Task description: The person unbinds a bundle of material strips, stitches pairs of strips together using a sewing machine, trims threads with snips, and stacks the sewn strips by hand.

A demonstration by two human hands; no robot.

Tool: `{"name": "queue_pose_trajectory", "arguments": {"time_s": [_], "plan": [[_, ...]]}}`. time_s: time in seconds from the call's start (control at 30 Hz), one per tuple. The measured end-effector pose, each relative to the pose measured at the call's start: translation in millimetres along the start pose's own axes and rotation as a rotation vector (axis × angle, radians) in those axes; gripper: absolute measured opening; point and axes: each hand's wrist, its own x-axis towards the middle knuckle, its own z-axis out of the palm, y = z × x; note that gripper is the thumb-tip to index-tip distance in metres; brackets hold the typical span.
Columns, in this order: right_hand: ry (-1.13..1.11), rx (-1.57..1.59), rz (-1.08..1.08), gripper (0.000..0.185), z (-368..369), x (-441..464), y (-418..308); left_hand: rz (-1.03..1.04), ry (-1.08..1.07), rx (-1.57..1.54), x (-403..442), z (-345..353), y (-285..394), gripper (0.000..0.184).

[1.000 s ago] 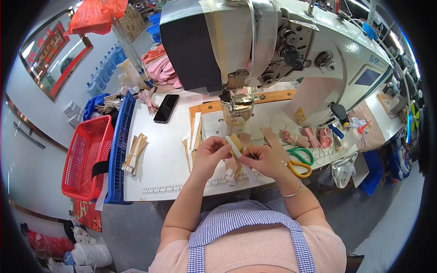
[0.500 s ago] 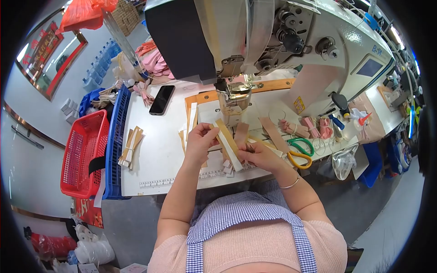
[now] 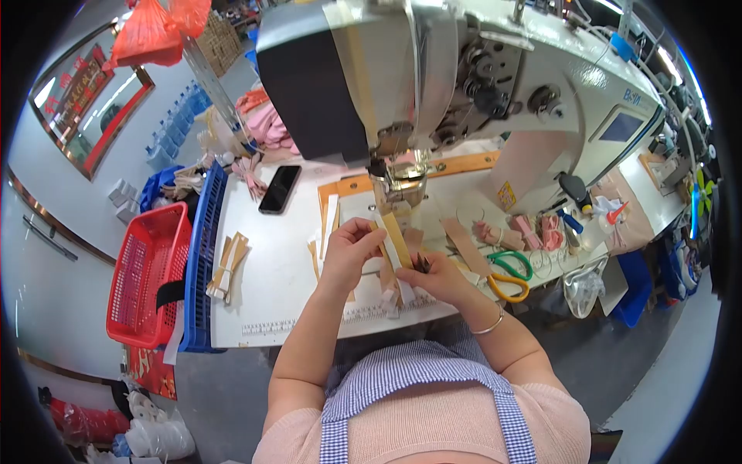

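My left hand [image 3: 352,254] pinches the upper part of a tan-and-white strip [image 3: 396,241] in front of the sewing machine [image 3: 400,182]. Lower down, my right hand [image 3: 442,280] grips the same strip at its edge. A small dark pointed tool [image 3: 421,264] also sticks out of my right hand; its kind I cannot make out. More pale strips [image 3: 330,220] lie beyond my left hand. Next to my right hand are a brown strip [image 3: 465,246] and scissors with green and orange handles [image 3: 508,288].
A tied bundle of strips [image 3: 229,267] and a black phone [image 3: 280,189] lie on the white table [image 3: 267,298]. Blue [image 3: 202,271] and red baskets [image 3: 147,286] stand at the left. Pink bundles [image 3: 525,232] lie at the right. A ruler scale [image 3: 270,328] runs along the front edge.
The strip has turned more upright between my hands. My left hand has shifted slightly right across it. The whole view has moved a little, so the table appears lower.
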Motion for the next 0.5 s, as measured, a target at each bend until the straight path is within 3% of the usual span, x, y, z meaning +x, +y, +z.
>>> {"name": "queue_pose_trajectory", "arguments": {"time_s": [0.23, 0.33, 0.5], "plan": [[0.016, 0.288, -0.110, 0.017, -6.3, -4.5, -46.2, -0.124, -0.053, -0.019, 29.5, 16.4, 27.7, 0.013], [0.020, 0.368, -0.045, 0.018, -7.0, -2.9, -49.1, -0.177, -0.061, -0.056, 33.0, 17.4, 34.3, 0.016], [-0.002, 0.256, -0.059, 0.023, -7.1, 0.0, -34.7, -0.113, -0.072, -0.047, 25.0, 18.0, 32.6, 0.014]]}}
